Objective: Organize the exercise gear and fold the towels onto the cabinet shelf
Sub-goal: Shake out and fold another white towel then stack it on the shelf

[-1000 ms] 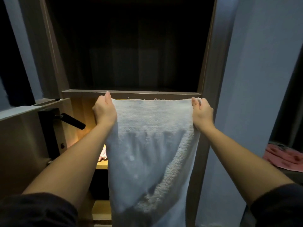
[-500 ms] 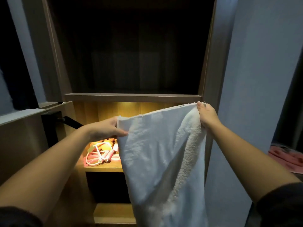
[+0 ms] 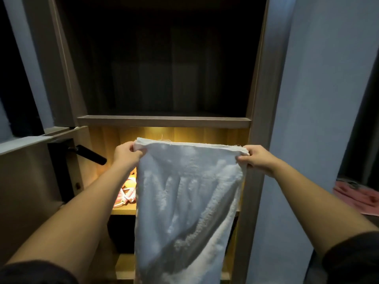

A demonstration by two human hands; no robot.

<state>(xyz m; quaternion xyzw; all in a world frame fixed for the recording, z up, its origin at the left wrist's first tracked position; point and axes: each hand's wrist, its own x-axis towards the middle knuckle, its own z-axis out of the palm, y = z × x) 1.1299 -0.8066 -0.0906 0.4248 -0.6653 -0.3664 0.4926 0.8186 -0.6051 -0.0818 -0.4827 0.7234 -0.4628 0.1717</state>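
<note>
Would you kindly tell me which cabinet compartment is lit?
The middle compartment, glowing yellow behind the towel and holding pink gear; the upper compartment is dark.

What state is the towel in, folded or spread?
Spread: left hand and right hand pinch the towel by top corners; it hangs before the lit shelf.
</note>
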